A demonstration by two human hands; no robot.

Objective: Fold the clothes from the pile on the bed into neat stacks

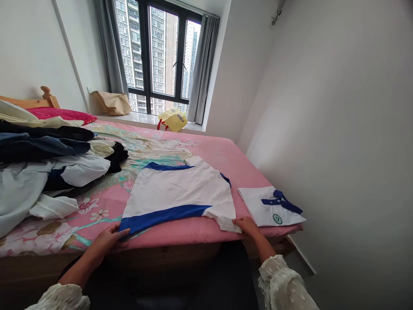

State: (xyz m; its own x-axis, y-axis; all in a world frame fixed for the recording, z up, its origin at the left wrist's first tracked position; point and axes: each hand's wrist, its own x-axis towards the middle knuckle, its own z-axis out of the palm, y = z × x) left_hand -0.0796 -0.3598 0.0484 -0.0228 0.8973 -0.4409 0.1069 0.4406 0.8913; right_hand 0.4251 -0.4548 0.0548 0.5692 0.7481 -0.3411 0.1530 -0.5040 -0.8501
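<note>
A white shirt with blue trim (180, 191) lies spread flat on the pink bed sheet (226, 157) near the bed's front edge. My left hand (108, 238) pinches the shirt's blue near-left corner. My right hand (247, 225) grips the white near-right corner at the sleeve. To the right of the shirt, a folded white polo with a blue collar and a green badge (271, 207) rests at the bed's right corner.
A heap of dark, blue and white clothes (48, 172) covers the left of the bed. A red pillow (61, 114) lies by the wooden headboard. On the window ledge sit a brown paper bag (111, 102) and a yellow bag (172, 119). A white wall runs along the right.
</note>
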